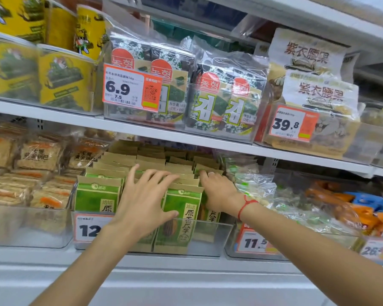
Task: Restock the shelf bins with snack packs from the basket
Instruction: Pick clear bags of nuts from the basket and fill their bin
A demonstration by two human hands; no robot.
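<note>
While both hands are in the clear plastic shelf bin (217, 237) on the lower shelf, I see the main risk as the upright green-and-kraft paper snack packs (181, 217) toppling forward: the front pack stands right against the bin's low front wall, and a push on the tops could tip it over the edge or crumple the flaps. Left hand (145, 198) lies flat over the pack tops, fingers spread wide and straight, thumb down the front pack's face, holding nothing. Right hand (216, 191), red string on the wrist, reaches into the right-hand row with fingertips tucked between packs; I can't tell whether it pinches one. Both forearms reach up and forward. Basket isn't in view. Orange price tag (86, 228) is partly covered by the left wrist.
</note>
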